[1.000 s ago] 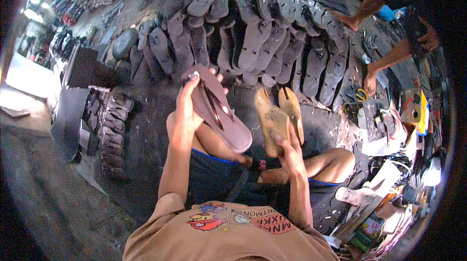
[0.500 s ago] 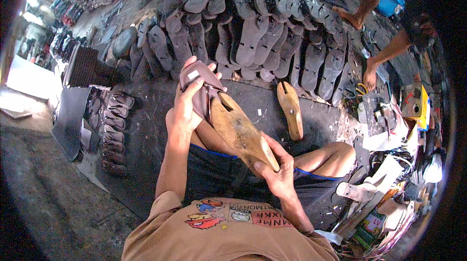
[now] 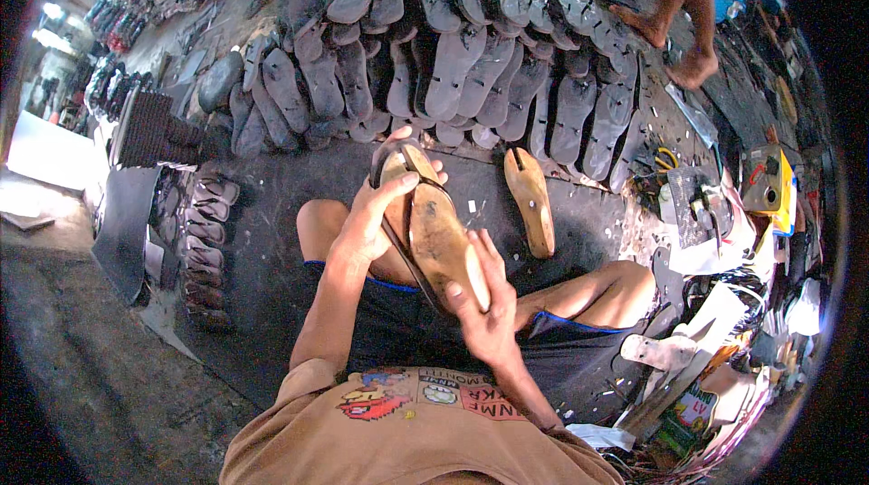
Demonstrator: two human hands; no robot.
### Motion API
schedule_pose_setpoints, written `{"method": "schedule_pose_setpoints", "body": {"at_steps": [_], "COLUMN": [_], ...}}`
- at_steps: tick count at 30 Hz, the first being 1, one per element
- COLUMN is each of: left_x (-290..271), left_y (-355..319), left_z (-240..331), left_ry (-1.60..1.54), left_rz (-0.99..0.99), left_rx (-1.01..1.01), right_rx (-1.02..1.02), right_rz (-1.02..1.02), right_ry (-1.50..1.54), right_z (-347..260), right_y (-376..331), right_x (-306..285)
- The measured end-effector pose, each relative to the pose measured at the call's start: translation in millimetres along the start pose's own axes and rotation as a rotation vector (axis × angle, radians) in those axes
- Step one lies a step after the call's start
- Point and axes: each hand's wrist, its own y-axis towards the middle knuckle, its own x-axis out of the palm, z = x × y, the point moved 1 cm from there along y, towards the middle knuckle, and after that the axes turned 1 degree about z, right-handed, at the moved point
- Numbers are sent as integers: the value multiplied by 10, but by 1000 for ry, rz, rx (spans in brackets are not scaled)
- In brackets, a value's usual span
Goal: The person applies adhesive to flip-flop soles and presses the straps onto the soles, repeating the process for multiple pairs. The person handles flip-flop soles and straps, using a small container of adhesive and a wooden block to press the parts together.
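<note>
Quick count from where I sit: two wooden lasts, one [image 3: 441, 241] held inside a dark sandal [image 3: 398, 245], the other [image 3: 531, 200] lying on the floor mat [image 3: 272, 241]. One sandal in hand. Two hands on it, left hand [image 3: 371, 223] and right hand [image 3: 484, 313]. Dark soles [image 3: 471, 69] fanned along the mat's far edge: dozens, too overlapped to count exactly.

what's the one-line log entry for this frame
left hand: grips sandal toe | right hand: holds wooden last heel | spare last: on floor
</note>
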Motion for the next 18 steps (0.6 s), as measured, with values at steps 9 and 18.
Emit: {"method": "schedule_pose_setpoints", "body": {"at_steps": [9, 18], "left_x": [7, 407], "left_y": [-845, -1218], "left_z": [-774, -231], "left_ry": [-72, 31], "left_rz": [329, 316], "left_rx": [-112, -262], "right_rx": [-205, 385], "right_rz": [-68, -183], "right_ry": [-402, 311], "right_z": [121, 689], "right_y": [-88, -254], "right_x": [175, -21]}}
